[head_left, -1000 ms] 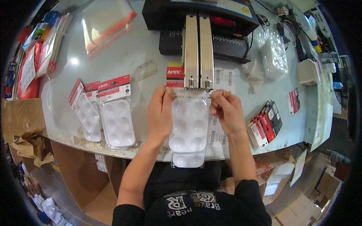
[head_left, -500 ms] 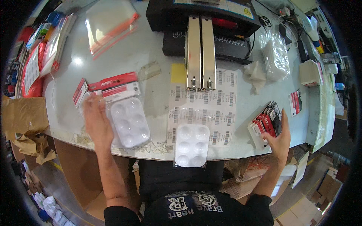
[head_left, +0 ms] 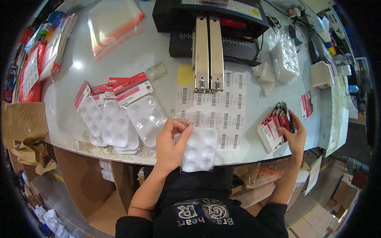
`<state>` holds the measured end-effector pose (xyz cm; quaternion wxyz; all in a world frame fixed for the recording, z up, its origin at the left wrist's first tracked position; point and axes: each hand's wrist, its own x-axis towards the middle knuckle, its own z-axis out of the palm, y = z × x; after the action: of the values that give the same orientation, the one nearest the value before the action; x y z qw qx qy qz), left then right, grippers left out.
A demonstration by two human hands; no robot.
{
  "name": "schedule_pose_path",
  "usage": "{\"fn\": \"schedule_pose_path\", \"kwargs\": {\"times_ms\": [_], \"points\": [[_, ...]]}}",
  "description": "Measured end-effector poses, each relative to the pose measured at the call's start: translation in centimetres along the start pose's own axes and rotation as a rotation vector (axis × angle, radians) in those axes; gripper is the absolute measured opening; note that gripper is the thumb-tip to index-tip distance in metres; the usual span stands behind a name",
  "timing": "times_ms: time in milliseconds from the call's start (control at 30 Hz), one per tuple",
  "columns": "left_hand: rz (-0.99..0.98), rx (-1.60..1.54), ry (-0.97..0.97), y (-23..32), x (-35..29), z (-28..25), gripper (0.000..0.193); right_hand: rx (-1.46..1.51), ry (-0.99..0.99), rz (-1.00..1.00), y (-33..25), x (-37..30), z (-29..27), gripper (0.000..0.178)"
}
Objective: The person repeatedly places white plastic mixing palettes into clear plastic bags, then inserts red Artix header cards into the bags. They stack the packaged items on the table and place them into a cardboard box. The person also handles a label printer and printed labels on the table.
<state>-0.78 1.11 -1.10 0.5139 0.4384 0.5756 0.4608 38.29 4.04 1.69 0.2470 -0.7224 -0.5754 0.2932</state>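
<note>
My left hand [head_left: 173,144] pinches the upper edge of a clear bag around a white paint palette [head_left: 201,150] with round wells, at the table's front edge. My right hand [head_left: 294,137] grips a stack of red, white and black header cards [head_left: 274,127] on the table's right side. Several bagged palettes [head_left: 115,123] lie in an overlapping pile at the left, with red and white header cards [head_left: 132,88] at their tops. Under the front palette's far end lies a sheet of barcode labels [head_left: 226,107].
A black machine [head_left: 214,27] with two metal bars [head_left: 208,55] stands at the back middle. Clear bags with red edges [head_left: 113,27] lie back left. A bundle of clear bags [head_left: 284,59], a crumpled tissue [head_left: 264,77] and a loose card [head_left: 305,105] are at the right.
My left hand has moved from the left pile to the front palette's bag and now pinches it. The palettes in the pile lie differently. My right hand stays at the card stack.
</note>
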Motion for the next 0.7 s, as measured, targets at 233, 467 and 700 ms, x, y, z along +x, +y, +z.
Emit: {"fn": "schedule_pose_path", "kwargs": {"times_ms": [233, 467, 700], "points": [[-0.258, -0.332, -0.169, 2.6, -1.6, 0.2, 0.016, -0.122, 0.141, -0.131, -7.9, -2.7, 3.3, 0.03], [-0.167, 0.049, -0.233, 4.8, -2.1, 0.6, 0.02, 0.123, -0.408, -0.34, -17.5, -1.9, 8.5, 0.026], [-0.051, 0.249, -0.155, 5.1, -1.9, 0.5, 0.016, 0.075, -0.598, -0.445, -17.9, -0.8, 9.7, 0.02]]}}
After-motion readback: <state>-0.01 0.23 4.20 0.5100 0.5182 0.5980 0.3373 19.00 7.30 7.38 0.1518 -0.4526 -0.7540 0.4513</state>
